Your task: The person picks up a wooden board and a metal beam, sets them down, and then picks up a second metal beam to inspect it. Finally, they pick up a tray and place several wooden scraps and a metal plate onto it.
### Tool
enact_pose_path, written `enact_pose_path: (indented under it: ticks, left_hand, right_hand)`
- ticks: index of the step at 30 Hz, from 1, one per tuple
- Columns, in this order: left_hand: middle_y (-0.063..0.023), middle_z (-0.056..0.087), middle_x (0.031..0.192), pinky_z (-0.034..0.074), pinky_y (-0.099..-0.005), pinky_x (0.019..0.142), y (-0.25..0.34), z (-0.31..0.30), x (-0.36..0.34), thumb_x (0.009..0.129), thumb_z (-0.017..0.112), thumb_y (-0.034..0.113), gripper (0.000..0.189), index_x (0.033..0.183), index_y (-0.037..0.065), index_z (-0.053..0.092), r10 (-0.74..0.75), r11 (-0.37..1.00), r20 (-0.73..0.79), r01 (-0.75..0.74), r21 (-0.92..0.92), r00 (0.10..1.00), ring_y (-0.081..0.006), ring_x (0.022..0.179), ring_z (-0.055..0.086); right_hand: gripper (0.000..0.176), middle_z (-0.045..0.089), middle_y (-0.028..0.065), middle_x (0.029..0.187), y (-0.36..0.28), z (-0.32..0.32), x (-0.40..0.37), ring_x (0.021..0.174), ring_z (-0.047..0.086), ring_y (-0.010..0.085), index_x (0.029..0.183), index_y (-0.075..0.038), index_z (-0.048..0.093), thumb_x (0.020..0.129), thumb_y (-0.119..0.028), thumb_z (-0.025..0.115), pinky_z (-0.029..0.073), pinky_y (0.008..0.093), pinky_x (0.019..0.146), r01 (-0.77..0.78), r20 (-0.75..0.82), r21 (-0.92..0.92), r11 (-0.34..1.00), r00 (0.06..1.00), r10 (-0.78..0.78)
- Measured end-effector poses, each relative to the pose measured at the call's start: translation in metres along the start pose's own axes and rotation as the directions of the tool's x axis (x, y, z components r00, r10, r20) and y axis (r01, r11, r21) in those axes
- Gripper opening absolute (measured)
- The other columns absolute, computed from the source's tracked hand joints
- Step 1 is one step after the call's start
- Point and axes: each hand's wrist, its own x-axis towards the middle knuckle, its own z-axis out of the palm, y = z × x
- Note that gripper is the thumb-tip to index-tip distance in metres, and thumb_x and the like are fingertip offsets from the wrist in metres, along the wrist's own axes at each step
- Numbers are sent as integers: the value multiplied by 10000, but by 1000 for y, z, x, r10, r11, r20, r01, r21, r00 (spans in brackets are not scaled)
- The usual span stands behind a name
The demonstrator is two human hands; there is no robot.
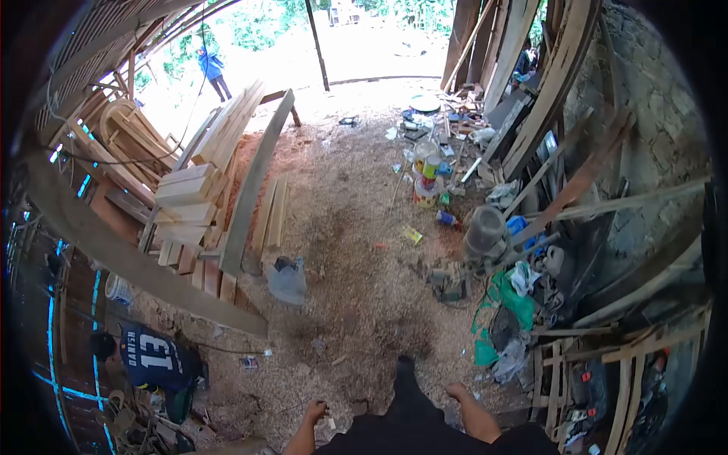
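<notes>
My left hand [316, 410] hangs low at the bottom of the view, left of my dark-clothed body [409, 421]. Its fingers are curled in, and I cannot tell whether something small is between them. On the other side, my right hand [457, 391] is held out over the floor with its fingers folded and nothing showing in them. Neither hand touches any of the things around. Beneath both lies a floor [356, 265] covered in wood shavings. One foot [406, 365] reaches forward between the hands.
Stacked planks [186, 201] and a long beam [258, 182] stand at left. A grey plastic bag [287, 282] lies mid-floor. A person [155, 360] crouches lower left; another person [212, 72] stands outside. Tins [426, 178], a bucket [485, 231] and green sacking [512, 299] clutter the right.
</notes>
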Motion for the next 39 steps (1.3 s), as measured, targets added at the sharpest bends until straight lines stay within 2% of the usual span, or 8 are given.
enact_pose_path:
  ticks: [3, 9, 14, 19, 21, 24, 28, 39]
  left_hand:
    - [-147, 613, 915, 461, -313, 586, 40, 2, 27, 826, 496, 148, 328, 1094, -40, 502, 22, 1000, -50, -23, -17, 998, -209, 685, 599]
    - [-140, 607, 891, 458, -301, 570, 146, 1, 63, 827, 492, 144, 315, 1099, -15, 504, 170, 971, -68, -179, -158, 983, -197, 699, 606]
    - [-146, 606, 935, 468, -308, 592, 208, -20, 128, 809, 510, 162, 343, 1107, -10, 511, 115, 983, -52, -121, -138, 992, -195, 722, 613]
    - [-152, 606, 959, 475, -325, 598, 250, -65, 227, 795, 516, 171, 358, 1106, -7, 517, 191, 909, 3, -178, 377, 982, -219, 732, 617]
    - [-146, 608, 952, 474, -324, 592, 295, -88, 242, 799, 499, 158, 339, 1095, -6, 517, 106, 974, 22, -108, 197, 994, -223, 727, 618]
    - [-136, 611, 941, 473, -323, 581, 380, -110, 263, 805, 474, 139, 313, 1080, -3, 517, 38, 991, 48, -31, -133, 998, -229, 720, 620]
    - [-124, 611, 928, 465, -306, 568, 496, -133, 298, 806, 460, 127, 304, 1079, 1, 508, 130, 975, 28, -123, -184, 991, -210, 699, 616]
    - [-139, 619, 930, 483, -316, 612, 691, -177, 440, 850, 485, 172, 316, 1090, -34, 498, 273, 960, 194, -281, 14, 942, -211, 727, 616]
  right_hand:
    - [290, 612, 162, 883, 0, -24, 74, 668, 623, 237, 944, 16, 607, 789, -204, 500, 492, 339, 601, -43, -59, 529, 847, 994, 87]
    - [346, 618, 208, 908, -94, -182, 90, 726, 642, 272, 995, 29, 596, 748, -200, 517, 505, 368, 657, -101, 21, 730, 676, 992, 126]
    - [304, 628, 151, 867, -139, -250, 132, 803, 618, 277, 966, -8, 620, 761, -219, 541, 501, 369, 644, 39, -180, 310, 950, 983, 18]
    - [303, 634, 140, 924, -175, -305, 181, 830, 609, 265, 952, -37, 639, 756, -251, 551, 479, 371, 710, -66, -183, 449, 891, 970, 163]
    - [299, 632, 140, 934, -180, -310, 204, 826, 609, 260, 947, -44, 642, 757, -257, 555, 473, 371, 717, -102, -155, 547, 831, 963, 220]
    - [301, 622, 149, 904, -166, -318, 279, 793, 600, 275, 970, -28, 626, 770, -245, 567, 463, 398, 692, 97, 19, -338, 936, 995, -97]
    - [271, 614, 151, 917, -239, -368, 304, 767, 590, 293, 942, -28, 633, 799, -232, 528, 464, 425, 691, -138, -149, 599, 788, 948, 280]
    - [342, 615, 159, 846, -341, -467, 458, 743, 592, 211, 958, -17, 616, 753, -291, 613, 497, 372, 637, -62, -220, 539, 840, 952, 212]
